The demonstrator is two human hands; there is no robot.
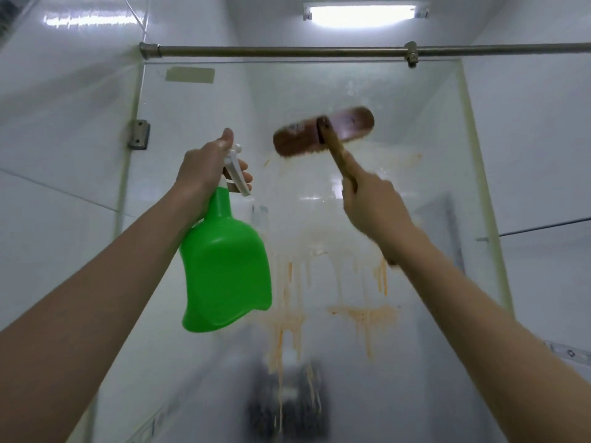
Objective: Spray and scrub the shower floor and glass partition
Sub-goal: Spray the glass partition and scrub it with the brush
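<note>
The glass partition (415, 100) stands straight ahead, streaked with orange stains (361, 314) and foamy smears down its middle. My left hand (204, 169) grips the white trigger head of a green spray bottle (224, 266), held up near the glass at centre left. My right hand (374, 206) holds the wooden handle of a brown scrub brush (323, 132), whose bristles press against the glass above the stains. The brush and right hand are blurred.
A metal rail (287, 52) runs across the top of the glass, with a clamp (411, 54) at right and a hinge bracket (139, 134) on the left edge. White tiled walls stand on both sides. A ceiling light (361, 14) glows overhead.
</note>
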